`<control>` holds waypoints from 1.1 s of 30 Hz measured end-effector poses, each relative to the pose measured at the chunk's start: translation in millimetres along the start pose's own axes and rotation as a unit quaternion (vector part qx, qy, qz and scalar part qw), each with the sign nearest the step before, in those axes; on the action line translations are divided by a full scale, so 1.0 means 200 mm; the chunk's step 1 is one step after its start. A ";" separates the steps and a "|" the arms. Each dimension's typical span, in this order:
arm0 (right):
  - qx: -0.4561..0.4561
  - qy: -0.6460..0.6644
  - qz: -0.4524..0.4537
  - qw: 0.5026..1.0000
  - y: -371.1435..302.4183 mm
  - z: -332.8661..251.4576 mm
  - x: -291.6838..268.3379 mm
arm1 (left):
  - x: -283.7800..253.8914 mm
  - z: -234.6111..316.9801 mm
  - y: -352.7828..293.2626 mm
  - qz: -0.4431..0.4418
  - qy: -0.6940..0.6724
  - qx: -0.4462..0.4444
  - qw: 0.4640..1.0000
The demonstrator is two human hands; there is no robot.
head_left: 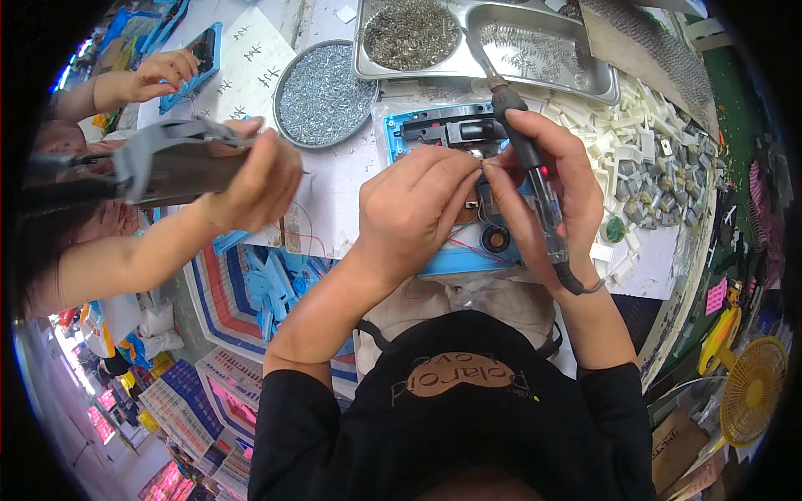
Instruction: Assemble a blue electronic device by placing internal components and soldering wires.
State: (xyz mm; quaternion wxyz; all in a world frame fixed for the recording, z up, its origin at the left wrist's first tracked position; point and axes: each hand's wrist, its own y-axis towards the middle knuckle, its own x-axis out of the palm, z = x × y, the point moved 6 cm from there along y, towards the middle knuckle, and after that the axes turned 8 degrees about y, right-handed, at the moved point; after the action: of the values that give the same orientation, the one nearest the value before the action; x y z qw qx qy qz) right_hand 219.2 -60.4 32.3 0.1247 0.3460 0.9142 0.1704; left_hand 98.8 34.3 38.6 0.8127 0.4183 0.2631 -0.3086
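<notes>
In front of me lies an open light-blue plastic casing (455, 264) with black parts, thin wires and a small round black speaker-like part (495, 240) inside. My left hand (413, 204) is closed over the casing, its fingertips pinching something too small to make out. My right hand (564, 171) holds a dark soldering iron (530, 150) with a red light, lying between thumb and forefinger. Its metal tip points away from me, toward the trays. The right thumb and finger meet the left fingertips over the casing, partly hiding the parts beneath.
Beyond the casing stand a round dish (327, 96) of small screws and a metal tray (535, 58) of springs. White and grey plastic parts (643, 167) are heaped right. At left a co-worker's hand (263, 179) holds a grey power screwdriver (184, 163); their other hand touches a blue casing (200, 63).
</notes>
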 end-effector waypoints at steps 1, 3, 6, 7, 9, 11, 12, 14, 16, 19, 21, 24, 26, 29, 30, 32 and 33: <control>-0.003 0.002 -0.001 1.000 0.00 0.00 0.00 | 0.00 0.01 0.00 -0.005 0.001 0.002 1.000; -0.001 0.010 -0.006 1.000 0.00 0.00 -0.01 | 0.00 -0.01 0.00 -0.028 -0.033 -0.041 0.998; -0.017 0.007 -0.016 1.000 0.02 0.01 -0.03 | 0.01 -0.04 -0.02 -0.061 -0.131 -0.151 0.978; -0.023 0.007 -0.024 0.999 0.02 0.01 -0.02 | 0.01 -0.05 -0.03 -0.064 -0.154 -0.170 0.971; -0.033 0.008 -0.037 0.999 0.03 0.00 0.00 | 0.01 -0.06 -0.03 -0.061 -0.165 -0.172 0.969; -0.035 0.006 -0.041 0.999 0.04 -0.01 0.02 | 0.00 -0.05 -0.01 -0.049 -0.142 -0.141 0.979; -0.034 0.003 -0.041 0.999 0.04 -0.01 0.02 | 0.00 -0.06 -0.01 -0.054 -0.136 -0.141 0.979; -0.030 -0.005 -0.042 0.999 0.04 -0.01 0.02 | 0.00 -0.06 -0.02 -0.062 -0.127 -0.143 0.980; -0.031 -0.006 -0.042 0.999 0.04 -0.02 0.03 | -0.01 -0.06 -0.02 -0.066 -0.108 -0.143 0.982; -0.038 -0.012 -0.039 0.998 0.03 -0.02 0.03 | -0.03 -0.05 -0.01 -0.035 -0.070 -0.079 0.994; -0.036 -0.041 -0.039 0.998 0.03 -0.01 0.00 | -0.05 -0.07 -0.02 -0.012 -0.066 -0.078 0.995; -0.109 -0.099 -0.024 0.989 0.10 -0.03 0.01 | -0.05 -0.11 -0.04 -0.006 -0.084 -0.137 0.987; -0.144 -0.128 -0.031 0.981 0.13 -0.04 0.04 | -0.06 -0.11 -0.04 -0.011 -0.073 -0.140 0.987; -0.148 -0.148 -0.054 0.976 0.12 0.00 0.09 | -0.06 -0.12 -0.05 -0.017 -0.097 -0.172 0.980; -0.148 -0.146 -0.055 0.977 0.13 0.00 0.10 | -0.06 -0.12 -0.05 -0.010 -0.096 -0.163 0.982; -0.149 -0.141 -0.056 0.977 0.13 0.00 0.10 | -0.06 -0.12 -0.05 0.004 -0.095 -0.146 0.985; -0.144 -0.146 -0.061 0.977 0.13 0.00 0.10 | -0.06 -0.12 -0.05 0.002 -0.100 -0.143 0.985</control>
State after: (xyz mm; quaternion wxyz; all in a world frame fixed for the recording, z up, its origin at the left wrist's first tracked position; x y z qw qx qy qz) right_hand 219.8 -28.4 39.4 0.3155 0.2894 0.8712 0.2402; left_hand 79.2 53.2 28.5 0.8868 0.2656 0.2214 -0.3066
